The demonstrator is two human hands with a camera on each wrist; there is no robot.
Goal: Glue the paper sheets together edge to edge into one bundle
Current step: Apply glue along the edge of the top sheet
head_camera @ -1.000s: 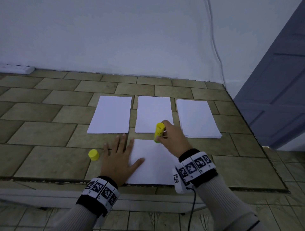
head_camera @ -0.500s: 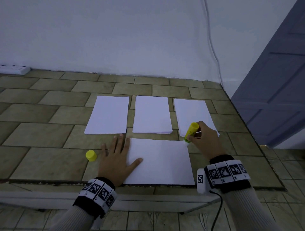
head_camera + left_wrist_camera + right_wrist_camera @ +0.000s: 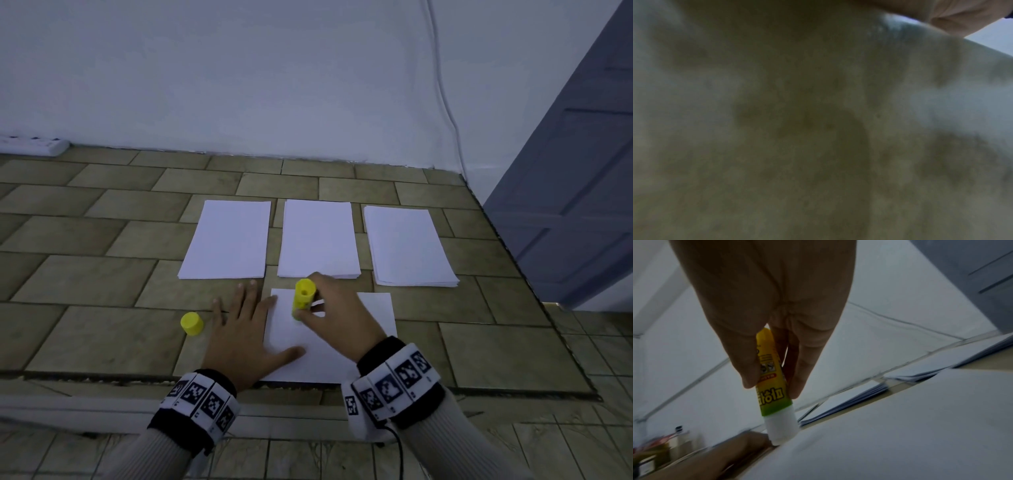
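Glue stick (image 3: 302,298) now sits near the far-left corner of the near sheet (image 3: 375,310), tip down on the paper; half a second ago it was at the far-right corner. Right hand (image 3: 337,317) pinches the stick; left hand (image 3: 245,330) lies flat, fingers spread, pinning the sheet's left edge to the worktop (image 3: 85,284). Likely the far edge is coated, ready for joining.

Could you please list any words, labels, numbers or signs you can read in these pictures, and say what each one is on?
Glue stick: large dark characters on the green band, apparently mirrored or non-Latin, not readable; the small print and red strip above them are blurred.
Wrist bands: black-and-white square marker codes, with tiny marks below them too small to read.
Paper sheets, yellow cap: no text.
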